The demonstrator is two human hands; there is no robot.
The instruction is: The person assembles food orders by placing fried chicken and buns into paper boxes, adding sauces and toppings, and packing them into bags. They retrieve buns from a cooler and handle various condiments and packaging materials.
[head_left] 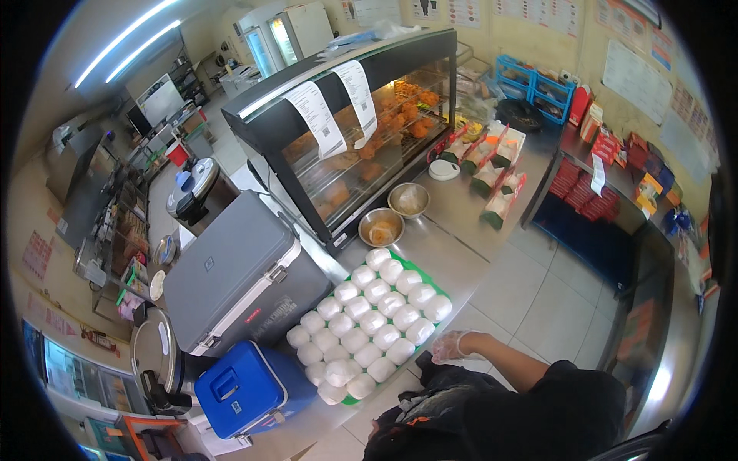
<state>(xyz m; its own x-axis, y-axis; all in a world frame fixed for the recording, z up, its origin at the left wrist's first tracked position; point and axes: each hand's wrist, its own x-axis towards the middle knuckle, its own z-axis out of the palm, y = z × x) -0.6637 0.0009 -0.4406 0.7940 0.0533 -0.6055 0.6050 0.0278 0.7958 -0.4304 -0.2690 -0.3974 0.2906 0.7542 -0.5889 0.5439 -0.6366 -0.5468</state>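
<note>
My right hand [455,346], in a clear plastic glove, hangs beside the counter's near edge. Its fingers are loosely bent, and I see nothing in them. Just to its left, rows of white, rounded paper-wrapped bundles [373,323] fill a green tray [419,270], a few stacked on top at the near corner. My left hand does not show; my dark clothing [492,415] fills the lower part of the view. Behind the tray stand two metal bowls: one [381,228] with something orange-brown in it, the other [409,200] with pale contents.
A glass warming cabinet [361,131] holds fried pieces, with paper slips hanging over its front. Left of the tray are a grey cooler box [238,269] and a blue one [242,392]. Filled food packs [492,165] and a white round lid [443,170] sit on the steel counter.
</note>
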